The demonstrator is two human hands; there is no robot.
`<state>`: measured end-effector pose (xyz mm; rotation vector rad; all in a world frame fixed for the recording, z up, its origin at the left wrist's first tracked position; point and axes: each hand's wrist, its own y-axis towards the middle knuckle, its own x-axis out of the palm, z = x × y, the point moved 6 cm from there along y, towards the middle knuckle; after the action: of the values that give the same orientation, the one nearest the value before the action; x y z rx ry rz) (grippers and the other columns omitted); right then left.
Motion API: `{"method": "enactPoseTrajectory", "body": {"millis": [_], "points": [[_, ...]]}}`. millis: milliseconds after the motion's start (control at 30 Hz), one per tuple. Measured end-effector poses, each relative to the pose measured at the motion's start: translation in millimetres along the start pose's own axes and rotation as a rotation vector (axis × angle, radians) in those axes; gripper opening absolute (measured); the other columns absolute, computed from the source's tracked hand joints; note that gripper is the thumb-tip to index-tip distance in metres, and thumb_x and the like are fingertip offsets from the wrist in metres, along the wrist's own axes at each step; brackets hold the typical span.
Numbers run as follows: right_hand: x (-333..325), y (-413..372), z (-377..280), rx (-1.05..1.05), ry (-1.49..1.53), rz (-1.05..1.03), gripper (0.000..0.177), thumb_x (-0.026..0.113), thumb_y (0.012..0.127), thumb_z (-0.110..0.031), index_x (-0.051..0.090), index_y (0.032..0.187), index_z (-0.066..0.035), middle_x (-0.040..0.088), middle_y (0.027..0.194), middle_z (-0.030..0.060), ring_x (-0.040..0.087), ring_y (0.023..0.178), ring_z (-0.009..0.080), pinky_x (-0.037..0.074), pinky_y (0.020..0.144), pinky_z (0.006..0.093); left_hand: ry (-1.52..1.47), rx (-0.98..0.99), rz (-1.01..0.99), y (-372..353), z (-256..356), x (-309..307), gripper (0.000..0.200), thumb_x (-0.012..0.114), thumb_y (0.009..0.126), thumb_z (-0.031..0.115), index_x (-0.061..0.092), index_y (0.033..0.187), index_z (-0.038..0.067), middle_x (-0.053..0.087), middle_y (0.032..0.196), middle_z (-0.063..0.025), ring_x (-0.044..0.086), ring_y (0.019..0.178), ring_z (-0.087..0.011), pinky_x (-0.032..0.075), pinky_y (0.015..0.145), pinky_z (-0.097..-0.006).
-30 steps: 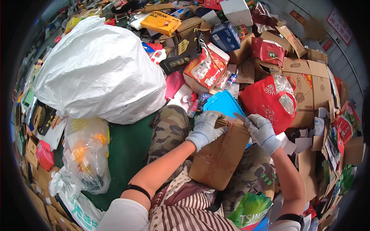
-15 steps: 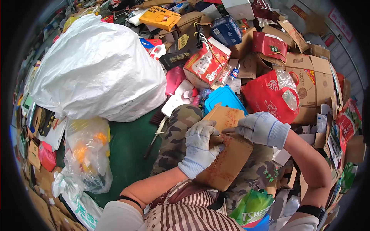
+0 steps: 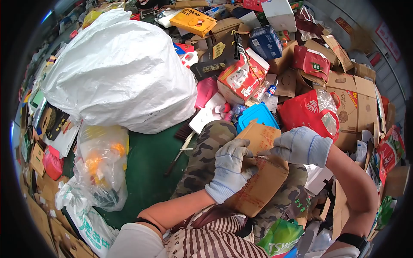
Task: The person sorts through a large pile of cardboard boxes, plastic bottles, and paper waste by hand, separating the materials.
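Note:
A small brown cardboard box point(image 3: 262, 185) with red print rests on my lap, over camouflage trousers point(image 3: 204, 148). One of its flaps point(image 3: 261, 135) stands raised at the far side. My left hand point(image 3: 230, 167), in a whitish work glove, grips the box's left edge; the thumb lies against the cardboard. At the upper right edge my right hand point(image 3: 303, 146), gloved alike, pinches the cardboard near the flap. Its fingertips are partly hidden. Just beyond the box lies a blue plastic lid or tub point(image 3: 257, 116).
A big white sack point(image 3: 120, 73) fills the upper left, above a clear plastic bag point(image 3: 103, 167) on the green floor point(image 3: 150, 159). Piled around are a red bag point(image 3: 307, 112), a red carton point(image 3: 241, 77), a large flattened carton point(image 3: 352, 101) and a green bag point(image 3: 282, 236).
The view has shifted, so the surroundings appear farther right. Both hands stay on the box, and a darker gap shows between the flap and the box body.

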<state>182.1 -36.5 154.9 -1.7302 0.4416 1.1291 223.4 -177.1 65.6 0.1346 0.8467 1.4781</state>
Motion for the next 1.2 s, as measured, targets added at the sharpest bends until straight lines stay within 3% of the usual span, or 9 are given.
{"method": "enactPoseTrajectory", "body": {"millis": [300,600,900,967,1167,1200], "points": [[5,-2,1,-0.014,0.043,0.034,0.028,0.049,0.088,-0.032,0.064,0.093,-0.008,0.063,0.084,0.0158,0.061,0.082,0.0327,0.048,0.076,0.0408,0.011,-0.008,-0.006,-2,-1,4,0.047,0.080,0.055,0.020,0.050,0.090,0.010,0.056,0.110,-0.0123,0.052,0.104,-0.0323,0.039,0.088,-0.0455],[-6,4,-20,0.031,-0.225,-0.165,0.030,0.045,0.088,-0.031,0.066,0.095,-0.010,0.066,0.092,0.0111,0.063,0.087,0.0289,0.049,0.078,0.0384,-0.036,-0.015,-0.024,-3,-1,7,0.048,0.081,0.053,0.015,0.051,0.090,0.009,0.055,0.111,-0.0143,0.052,0.104,-0.0334,0.040,0.089,-0.0451],[-6,11,-30,0.057,-0.226,-0.399,0.034,0.042,0.089,-0.029,0.064,0.111,-0.015,0.064,0.105,0.0098,0.060,0.099,0.0277,0.047,0.084,0.0402,-0.082,-0.038,-0.176,3,-2,1,0.043,0.080,0.058,0.019,0.052,0.088,0.009,0.051,0.117,-0.0162,0.047,0.111,-0.0330,0.036,0.095,-0.0441],[-5,3,-16,0.030,-0.134,-0.337,0.032,0.041,0.089,-0.029,0.065,0.104,-0.013,0.064,0.100,0.0101,0.061,0.094,0.0286,0.047,0.083,0.0405,-0.072,-0.015,-0.250,9,-2,-1,0.043,0.081,0.058,0.020,0.053,0.088,0.008,0.050,0.118,-0.0163,0.046,0.111,-0.0331,0.036,0.096,-0.0443],[-21,-31,18,0.209,-0.147,-0.137,0.035,0.049,0.087,-0.038,0.064,0.089,-0.007,0.065,0.085,0.0122,0.061,0.075,0.0331,0.048,0.070,0.0407,0.143,0.049,-0.448,28,-16,15,0.049,0.080,0.060,0.027,0.056,0.100,0.009,0.049,0.124,-0.0105,0.044,0.117,-0.0303,0.035,0.097,-0.0443],[-27,-36,26,0.109,-0.141,0.204,0.024,0.052,0.087,-0.027,0.060,0.085,-0.004,0.062,0.071,0.0083,0.061,0.061,0.0272,0.048,0.059,0.0374,0.174,0.017,-0.460,29,-21,23,0.051,0.080,0.060,0.026,0.056,0.102,0.010,0.049,0.125,-0.0095,0.043,0.117,-0.0294,0.035,0.096,-0.0442]]}}
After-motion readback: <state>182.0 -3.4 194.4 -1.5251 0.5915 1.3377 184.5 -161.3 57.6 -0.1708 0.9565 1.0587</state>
